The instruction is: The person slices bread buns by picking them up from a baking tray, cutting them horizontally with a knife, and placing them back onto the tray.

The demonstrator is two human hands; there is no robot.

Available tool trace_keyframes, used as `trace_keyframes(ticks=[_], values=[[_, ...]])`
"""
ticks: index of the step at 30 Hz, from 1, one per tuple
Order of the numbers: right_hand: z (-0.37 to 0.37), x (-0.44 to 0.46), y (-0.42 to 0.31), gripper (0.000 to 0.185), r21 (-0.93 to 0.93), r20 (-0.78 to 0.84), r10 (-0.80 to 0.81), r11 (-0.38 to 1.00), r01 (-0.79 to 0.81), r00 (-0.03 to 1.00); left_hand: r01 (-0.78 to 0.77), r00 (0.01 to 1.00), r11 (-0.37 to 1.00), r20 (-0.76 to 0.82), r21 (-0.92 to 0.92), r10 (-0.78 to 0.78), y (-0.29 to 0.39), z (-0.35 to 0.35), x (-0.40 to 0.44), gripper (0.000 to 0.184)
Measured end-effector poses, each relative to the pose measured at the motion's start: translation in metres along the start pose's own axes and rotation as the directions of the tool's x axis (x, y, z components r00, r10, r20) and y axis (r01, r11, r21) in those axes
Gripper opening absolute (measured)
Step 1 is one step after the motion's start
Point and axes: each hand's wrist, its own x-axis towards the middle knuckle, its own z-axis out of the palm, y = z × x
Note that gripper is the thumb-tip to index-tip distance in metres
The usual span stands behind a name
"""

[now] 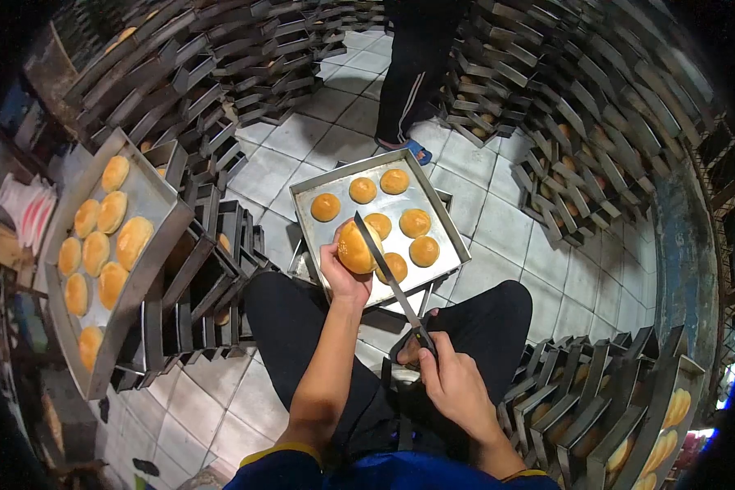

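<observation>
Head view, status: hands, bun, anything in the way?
Left hand holding bun above tray. Right hand gripping knife, blade at bun's edge, cutting contact unclear. No obstruction seen between blade and bun.

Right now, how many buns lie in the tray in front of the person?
7: three buns in the far row, two in the middle, two nearest. The left hand and held bun may hide another.

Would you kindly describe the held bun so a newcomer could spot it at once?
Start at the square metal tray near mid-view, where seven buns lie. Over its near side, the person's left hand holds the bun, a knife blade at its right edge. Unlike its neighbours on the tray, it alone is gripped.
</observation>
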Motion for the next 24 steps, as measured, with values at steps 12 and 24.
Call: trace_keyframes(ticks=[12, 24], values=[[-0.008, -0.006, -0.004, 0.022, -0.009, -0.014, 0.044, 0.999, -0.045, 0.999, 0.015, 0.997, 0.997, 0.078, 0.078, -0.021, -0.001, -0.008, 0.004, 0.056], [-0.026, 0.007, -0.007, 0.025, 0.059, 0.002, 0.133, 0.989, -0.133, 0.991, 0.146, 0.950, 0.927, 0.211, 0.346, -0.228, -0.005, 0.003, -0.009, 0.047]])
